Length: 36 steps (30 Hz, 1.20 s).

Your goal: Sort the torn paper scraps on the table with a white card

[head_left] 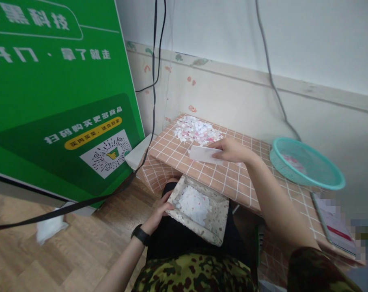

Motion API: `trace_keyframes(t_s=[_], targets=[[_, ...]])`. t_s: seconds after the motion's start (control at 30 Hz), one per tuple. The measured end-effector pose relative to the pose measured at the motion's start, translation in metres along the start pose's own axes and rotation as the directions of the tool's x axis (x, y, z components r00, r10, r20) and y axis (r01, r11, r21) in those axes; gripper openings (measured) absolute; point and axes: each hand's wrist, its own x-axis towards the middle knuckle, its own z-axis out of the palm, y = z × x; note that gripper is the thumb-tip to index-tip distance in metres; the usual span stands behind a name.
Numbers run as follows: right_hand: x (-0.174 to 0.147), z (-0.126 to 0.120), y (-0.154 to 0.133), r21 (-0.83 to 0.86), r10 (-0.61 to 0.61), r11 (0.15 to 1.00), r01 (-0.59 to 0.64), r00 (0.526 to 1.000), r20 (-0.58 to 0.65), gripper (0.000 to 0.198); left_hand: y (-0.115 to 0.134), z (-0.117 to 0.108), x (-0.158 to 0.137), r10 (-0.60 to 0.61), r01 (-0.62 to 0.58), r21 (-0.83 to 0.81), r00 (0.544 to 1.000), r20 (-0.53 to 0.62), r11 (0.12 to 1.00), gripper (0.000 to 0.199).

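Observation:
My left hand (162, 211) grips the left edge of a speckled rectangular tray (216, 233), which rests on my lap just below the table's front edge. White paper scraps (193, 206) with a few reddish bits lie inside it. Over the table, my right hand (228, 150) pinches a flat white card (203, 154), held low above the checked cloth or touching it; I cannot tell which. Just behind the card a loose pile of white and pink paper scraps (196, 129) spreads across the table's far left corner.
A pink checked cloth (244, 184) covers the table. On its right stand a turquoise mesh basket (308, 166) with pinkish scraps inside and a phone or tablet (334, 223). A green printed cabinet (59, 97) rises at left. A black strap (110, 194) crosses in front of it.

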Motion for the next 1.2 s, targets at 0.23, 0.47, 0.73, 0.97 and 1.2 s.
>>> trace_keyframes(t_s=[0.23, 0.47, 0.73, 0.97, 1.2], targets=[[-0.036, 0.002, 0.017, 0.06, 0.056, 0.997, -0.051, 0.995, -0.083, 0.036, -0.002, -0.001, 0.001, -0.004, 0.004, -0.001, 1.0, 0.004, 1.0, 0.061], [-0.054, 0.007, 0.023, 0.075, 0.098, 0.993, -0.092, 0.991, -0.086, 0.035, -0.001, 0.0, 0.0, 0.002, -0.002, 0.019, 1.0, 0.003, 1.0, 0.065], [-0.045, 0.013, 0.017, 0.045, 0.074, 0.997, -0.069, 0.989, -0.125, 0.039, 0.0, 0.001, -0.001, -0.011, 0.012, 0.003, 1.0, -0.023, 1.0, 0.065], [-0.035, 0.023, 0.016, -0.016, 0.073, 0.997, -0.077, 0.983, -0.17, 0.035, 0.0, 0.0, 0.001, -0.018, 0.018, 0.022, 1.0, -0.019, 1.0, 0.066], [-0.041, 0.038, 0.012, 0.011, 0.075, 0.997, -0.075, 0.971, -0.226, 0.039, 0.001, 0.0, -0.001, -0.014, 0.014, 0.011, 1.0, -0.023, 1.0, 0.063]])
